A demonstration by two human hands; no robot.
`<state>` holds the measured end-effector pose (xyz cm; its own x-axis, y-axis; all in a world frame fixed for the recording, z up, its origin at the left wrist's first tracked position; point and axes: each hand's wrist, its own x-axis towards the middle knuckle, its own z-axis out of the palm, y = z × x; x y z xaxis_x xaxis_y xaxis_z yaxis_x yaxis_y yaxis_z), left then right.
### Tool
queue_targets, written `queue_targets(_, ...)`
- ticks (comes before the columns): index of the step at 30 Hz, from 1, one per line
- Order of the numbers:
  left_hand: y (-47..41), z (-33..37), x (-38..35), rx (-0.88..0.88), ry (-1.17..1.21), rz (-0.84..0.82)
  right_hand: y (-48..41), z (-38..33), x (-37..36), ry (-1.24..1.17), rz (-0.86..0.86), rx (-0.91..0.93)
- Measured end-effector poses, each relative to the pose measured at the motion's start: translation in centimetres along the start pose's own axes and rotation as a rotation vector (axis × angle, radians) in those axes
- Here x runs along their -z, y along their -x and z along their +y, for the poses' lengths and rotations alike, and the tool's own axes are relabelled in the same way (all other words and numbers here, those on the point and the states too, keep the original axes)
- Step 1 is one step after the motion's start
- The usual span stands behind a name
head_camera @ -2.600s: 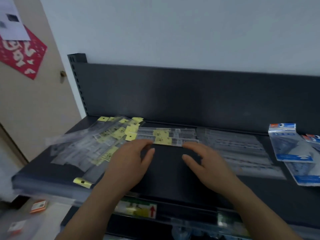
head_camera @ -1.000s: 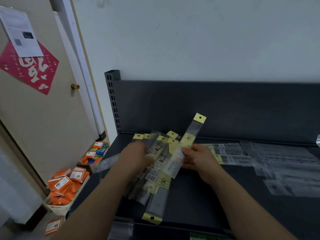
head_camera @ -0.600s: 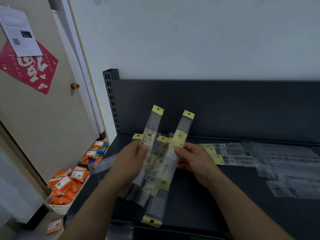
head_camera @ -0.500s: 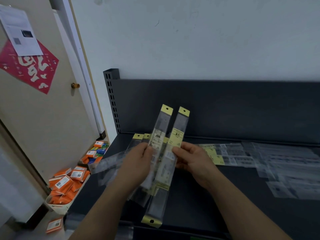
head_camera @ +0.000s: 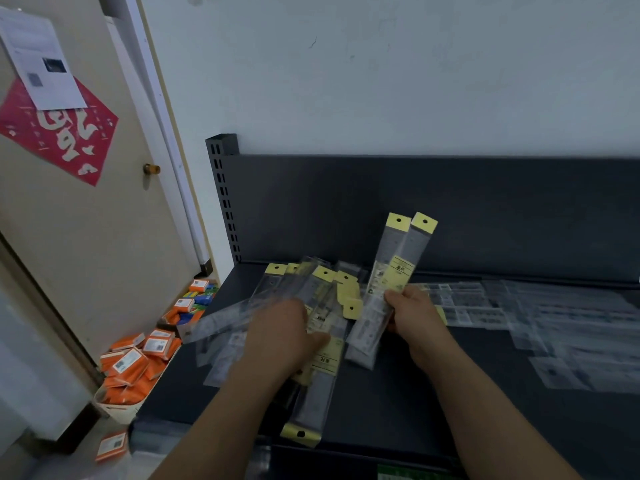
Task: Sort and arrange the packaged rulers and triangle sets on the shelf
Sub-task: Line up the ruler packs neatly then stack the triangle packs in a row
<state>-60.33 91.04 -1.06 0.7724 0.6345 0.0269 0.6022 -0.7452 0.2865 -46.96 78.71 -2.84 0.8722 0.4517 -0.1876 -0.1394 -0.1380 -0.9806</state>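
My right hand [head_camera: 414, 315] grips two packaged rulers [head_camera: 398, 271] side by side, clear sleeves with yellow hang tabs pointing up and slightly right. My left hand [head_camera: 280, 336] lies palm down on a loose pile of packaged rulers [head_camera: 311, 292] on the dark shelf [head_camera: 398, 403]; its fingers look blurred. One ruler pack [head_camera: 317, 393] sticks out toward the shelf's front edge, yellow tab nearest me. More clear packs [head_camera: 460, 303] lie flat in a row to the right of my right hand.
The shelf has a dark back panel [head_camera: 485, 209] and a slotted upright [head_camera: 223, 202] at its left end. Left of the shelf, a basket of orange boxes [head_camera: 135, 368] stands on the floor by a door [head_camera: 86, 209]. Further clear packages [head_camera: 581, 344] cover the shelf's right side.
Both hands held the two upright rulers together; now only my right hand holds them, shifted right. My left hand has dropped onto the pile on the shelf.
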Motion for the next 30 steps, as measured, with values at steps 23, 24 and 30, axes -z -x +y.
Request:
queue_targets(23,-0.6,-2.5,2.6,0.106,0.776,-0.01,0.8,-0.3,-0.1,-0.017,-0.093,0.009)
queue_targets(24,-0.5,-2.3,2.6,0.11,0.873,-0.039,0.8,-0.4,-0.1,-0.067,-0.137,0.002)
queue_targets(30,0.8,0.7,1.3,0.011,1.05,-0.158,1.5,-0.4,-0.5,-0.179,-0.342,0.007)
